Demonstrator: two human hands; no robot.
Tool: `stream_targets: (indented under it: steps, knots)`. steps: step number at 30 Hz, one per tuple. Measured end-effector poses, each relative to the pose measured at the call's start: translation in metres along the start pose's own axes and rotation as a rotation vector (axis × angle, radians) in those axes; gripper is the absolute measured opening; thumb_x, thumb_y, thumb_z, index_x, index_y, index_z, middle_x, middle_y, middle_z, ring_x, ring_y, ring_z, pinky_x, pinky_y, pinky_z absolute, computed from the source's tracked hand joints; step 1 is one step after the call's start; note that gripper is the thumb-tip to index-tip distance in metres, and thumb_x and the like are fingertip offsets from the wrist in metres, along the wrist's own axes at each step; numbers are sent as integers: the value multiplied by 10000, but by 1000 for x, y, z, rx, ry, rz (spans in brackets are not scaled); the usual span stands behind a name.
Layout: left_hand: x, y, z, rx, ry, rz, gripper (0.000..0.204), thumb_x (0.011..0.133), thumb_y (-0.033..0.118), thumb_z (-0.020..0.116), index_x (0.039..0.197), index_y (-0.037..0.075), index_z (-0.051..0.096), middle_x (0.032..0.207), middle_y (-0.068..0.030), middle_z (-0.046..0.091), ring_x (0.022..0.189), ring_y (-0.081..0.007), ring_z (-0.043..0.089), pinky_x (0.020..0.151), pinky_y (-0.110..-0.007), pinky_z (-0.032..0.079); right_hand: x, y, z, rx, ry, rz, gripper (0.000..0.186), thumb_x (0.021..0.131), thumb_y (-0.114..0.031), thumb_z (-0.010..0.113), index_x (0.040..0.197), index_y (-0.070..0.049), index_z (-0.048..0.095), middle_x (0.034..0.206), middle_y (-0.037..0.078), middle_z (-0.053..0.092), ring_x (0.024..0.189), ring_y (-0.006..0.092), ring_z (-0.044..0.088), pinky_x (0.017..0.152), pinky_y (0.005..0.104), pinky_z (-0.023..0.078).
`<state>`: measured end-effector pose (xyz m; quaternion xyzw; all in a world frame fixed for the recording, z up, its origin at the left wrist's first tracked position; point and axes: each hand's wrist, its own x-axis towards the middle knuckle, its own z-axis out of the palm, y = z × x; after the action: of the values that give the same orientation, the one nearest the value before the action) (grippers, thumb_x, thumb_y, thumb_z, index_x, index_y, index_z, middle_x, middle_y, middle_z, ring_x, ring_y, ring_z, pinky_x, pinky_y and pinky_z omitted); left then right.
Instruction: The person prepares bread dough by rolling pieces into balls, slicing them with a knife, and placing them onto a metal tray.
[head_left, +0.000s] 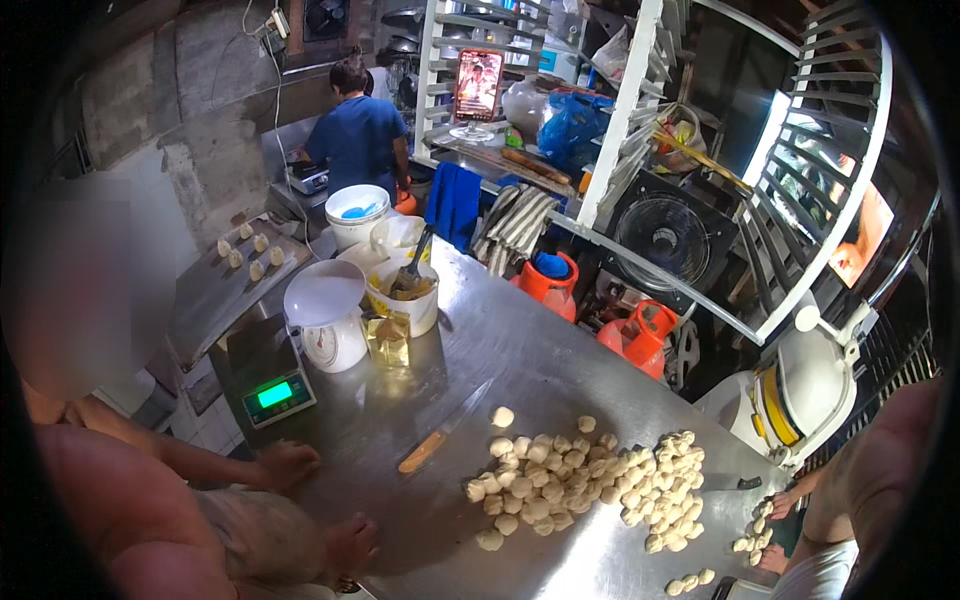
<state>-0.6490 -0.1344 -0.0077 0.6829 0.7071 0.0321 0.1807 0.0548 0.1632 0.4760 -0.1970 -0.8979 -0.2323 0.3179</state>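
Observation:
Neither of my own hands can be made out in the head view. A person at the left edge has one hand [288, 464] resting by the table's edge. Lower down, another hand [350, 543] lies at the same edge and seems to be theirs. At the right, a second person's hands [785, 503] are beside small dough pieces [752, 540]. A large heap of pale dough balls [545, 470] covers the near middle of the steel table [520, 350]. Left of it lies a knife [424, 452] with a wooden handle.
A digital scale [275, 395], a dial scale [325, 335] and a white tub [412, 305] with a brush stand at the left. Dough pieces sit on a tray [215, 295]. Farther off are a person in blue [358, 135], orange gas cylinders [640, 335], a fan [662, 237] and a mixer [800, 390].

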Motion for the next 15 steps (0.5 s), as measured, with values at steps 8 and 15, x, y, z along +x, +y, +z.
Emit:
stream_targets:
  steps: [8, 15]
  knots:
    - [61, 103, -34, -71, 340, -134, 331, 1002, 244, 752, 1285, 77, 712, 1148, -62, 750, 1099, -255, 689, 1010, -421, 513, 5, 6, 11, 52, 36, -16, 243, 986, -67, 632, 1195, 45, 688, 1023, 135, 698, 869, 222, 637, 786, 372, 533]
    - [101, 318, -3, -541, 664, -130, 332, 974, 189, 778, 1278, 73, 711, 1147, -79, 749, 1069, -251, 705, 979, -404, 526, -4, 3, 60, 358, 135, 63, 237, 985, -53, 634, 1195, 42, 689, 1010, 134, 703, 867, 225, 642, 794, 373, 538]
